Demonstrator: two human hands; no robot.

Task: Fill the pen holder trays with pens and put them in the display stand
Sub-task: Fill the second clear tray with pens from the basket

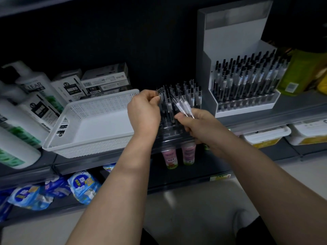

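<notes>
A clear plastic pen holder tray (174,131) sits on the shelf edge in the middle, with several black-capped pens (190,92) standing in its back rows. My left hand (144,112) pinches the top of one pen (161,93) at the tray's left side. My right hand (196,123) grips a small bundle of pens (184,106) by their lower ends, tips pointing up and left over the tray. To the right stands the white display stand (235,38), holding a tray full of pens (247,80).
A white perforated basket (92,124) lies left of the tray. Pen boxes (104,80) and shampoo bottles (26,106) crowd the far left. Pink bottles (178,154) and blue packets (81,186) fill lower shelves. A green package (299,71) stands right of the stand.
</notes>
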